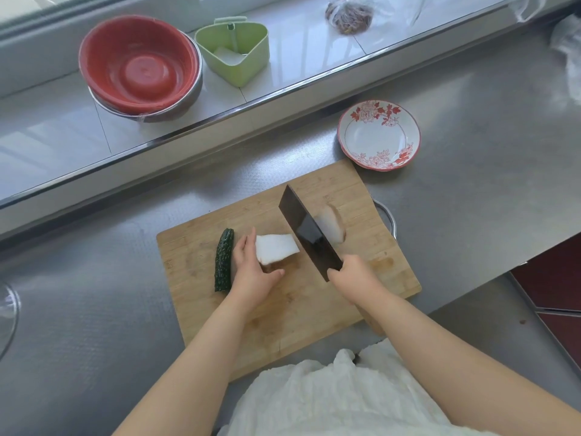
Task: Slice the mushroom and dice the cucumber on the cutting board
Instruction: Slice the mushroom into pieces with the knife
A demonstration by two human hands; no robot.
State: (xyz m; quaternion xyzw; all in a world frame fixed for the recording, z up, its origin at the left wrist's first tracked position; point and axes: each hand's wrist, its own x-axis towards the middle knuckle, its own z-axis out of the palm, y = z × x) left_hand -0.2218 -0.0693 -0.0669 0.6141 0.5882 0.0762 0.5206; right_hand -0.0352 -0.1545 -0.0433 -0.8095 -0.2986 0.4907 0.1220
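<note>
A wooden cutting board lies on the steel counter. On it my left hand holds a white mushroom piece, fingers and thumb around its near end. My right hand grips the handle of a dark cleaver, whose blade stands just right of that piece. Another cut mushroom piece lies beyond the blade on the right. A dark green cucumber lies whole at the board's left side, beside my left hand.
A red-flowered white dish sits behind the board on the right. On the ledge stand a red colander in a metal bowl, a green container and a bagged item. The counter drops off at right.
</note>
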